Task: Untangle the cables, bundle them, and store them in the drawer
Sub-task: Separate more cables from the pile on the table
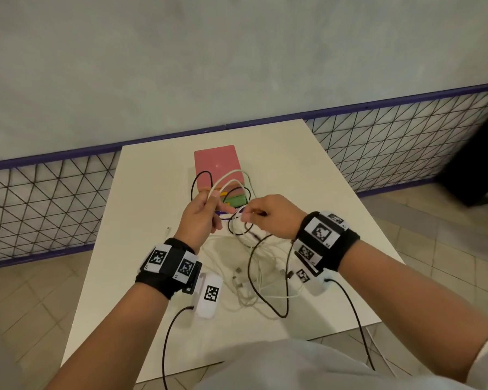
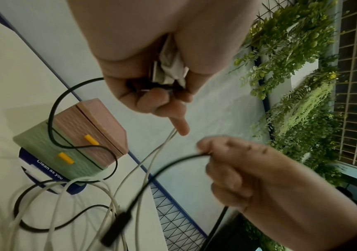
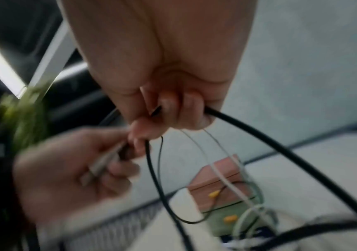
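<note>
Holding both hands raised above the middle of the bench (image 1: 141,209), you have them close together with cables running between them. Your left hand (image 1: 202,215) is curled round white cables (image 1: 226,178) that arch up over it, and the left wrist view shows connector ends bunched inside its fingers, one of them a flat metal plug (image 2: 157,72). Your right hand (image 1: 268,213) pinches a thin round black cable (image 2: 173,163) between thumb and fingers. How many cables there are in all cannot be counted: at least one black and several white ones loop together, and the tangle (image 1: 254,266) of them lies on the bench toward its near edge, under your wrists.

One small drawer unit (image 1: 217,164) stands near the far edge of the bench, boxy, with ribbed fronts. It has two drawers you can see: a pink one (image 2: 87,125) above and a green one (image 2: 51,149) below, each with one short yellow handle. The green drawer looks pulled slightly forward of the pink. A black loop hangs in front of both.

Under the unit lies one round blue-and-white sticker (image 2: 44,171); the readable words are "Clean as you", the rest hidden.

The bench top is smooth, matt and off-white. Each wrist carries a black band with square black-and-white coded markers, two bands (image 1: 169,263) in all.
</note>
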Demonstrator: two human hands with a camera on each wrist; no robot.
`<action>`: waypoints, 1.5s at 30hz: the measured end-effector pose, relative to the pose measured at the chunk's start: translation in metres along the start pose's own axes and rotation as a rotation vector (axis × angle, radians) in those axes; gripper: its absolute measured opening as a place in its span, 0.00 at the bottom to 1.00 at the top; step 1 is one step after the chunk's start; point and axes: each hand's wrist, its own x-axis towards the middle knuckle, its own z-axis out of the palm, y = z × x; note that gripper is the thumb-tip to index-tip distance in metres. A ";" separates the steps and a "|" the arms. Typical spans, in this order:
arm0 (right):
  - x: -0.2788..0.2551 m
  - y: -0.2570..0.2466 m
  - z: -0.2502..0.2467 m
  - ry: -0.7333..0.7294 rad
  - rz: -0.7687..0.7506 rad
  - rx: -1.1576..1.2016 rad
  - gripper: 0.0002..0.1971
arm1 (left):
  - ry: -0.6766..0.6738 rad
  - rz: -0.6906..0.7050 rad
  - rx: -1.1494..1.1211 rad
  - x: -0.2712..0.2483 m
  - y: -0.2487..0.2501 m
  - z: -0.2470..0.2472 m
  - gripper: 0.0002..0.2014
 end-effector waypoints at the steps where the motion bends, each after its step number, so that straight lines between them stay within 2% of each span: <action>1: -0.004 -0.005 -0.003 0.011 -0.025 0.227 0.11 | 0.000 0.006 0.004 0.000 -0.001 0.000 0.13; 3: -0.009 -0.012 -0.008 0.016 -0.085 0.622 0.11 | -0.009 0.010 0.008 -0.001 -0.002 -0.001 0.14; 4: -0.010 -0.015 -0.011 0.029 -0.106 0.725 0.11 | -0.027 0.006 0.002 -0.001 -0.002 -0.001 0.15; 8: -0.005 -0.010 -0.015 0.225 -0.083 0.810 0.11 | -0.088 -0.018 -0.010 -0.009 0.002 0.000 0.15; 13: -0.004 0.004 -0.013 0.273 -0.081 0.859 0.10 | -0.108 -0.053 -0.045 -0.011 0.005 0.005 0.16; 15: -0.004 0.016 -0.012 0.241 -0.067 0.755 0.07 | -0.093 -0.031 -0.036 -0.011 0.006 0.005 0.16; 17: -0.004 0.037 -0.010 0.162 -0.057 0.458 0.02 | -0.069 0.006 -0.048 -0.013 0.011 0.002 0.19; 20: -0.011 0.083 0.002 -0.038 -0.006 0.041 0.06 | 0.021 -0.001 -0.204 -0.008 0.020 -0.010 0.21; 22: -0.023 0.110 0.018 -0.110 0.079 -0.053 0.07 | 0.061 0.003 -0.306 -0.002 0.027 -0.019 0.19; 25: -0.041 0.131 0.041 -0.133 0.162 -0.128 0.08 | 0.113 0.009 -0.329 0.003 0.031 -0.028 0.19; 28: -0.042 0.140 0.047 -0.164 0.231 -0.283 0.15 | 0.125 -0.004 -0.253 0.004 0.029 -0.028 0.19; 31: -0.029 0.126 0.029 -0.139 0.298 -0.425 0.26 | 0.126 -0.023 -0.177 0.004 0.024 -0.024 0.19; 33: -0.020 0.100 0.006 -0.087 0.348 -0.320 0.31 | 0.139 -0.056 -0.165 0.004 0.021 -0.021 0.15; 35: -0.013 0.069 -0.026 0.088 0.365 -0.107 0.28 | 0.154 -0.080 -0.166 0.005 0.018 -0.018 0.11; 37: -0.007 0.045 -0.053 0.333 0.275 0.162 0.19 | 0.168 -0.089 -0.164 0.006 0.015 -0.017 0.14; 39: -0.004 0.028 -0.073 0.622 0.105 0.461 0.08 | 0.183 -0.087 -0.167 0.006 0.012 -0.018 0.14; 40: -0.001 0.023 -0.079 0.742 0.017 0.566 0.10 | 0.191 -0.086 -0.165 0.006 0.010 -0.019 0.13; 42: 0.000 0.017 -0.083 0.871 -0.124 0.505 0.09 | 0.207 -0.087 -0.164 0.007 0.008 -0.021 0.12; 43: 0.002 0.016 -0.081 0.862 -0.157 0.412 0.04 | 0.216 -0.093 -0.169 0.007 0.007 -0.022 0.12; 44: 0.005 0.021 -0.076 0.829 -0.149 0.320 0.04 | 0.224 -0.100 -0.178 0.007 0.007 -0.023 0.13; 45: 0.011 0.030 -0.069 0.753 -0.070 0.245 0.08 | 0.228 -0.104 -0.190 0.007 0.006 -0.024 0.13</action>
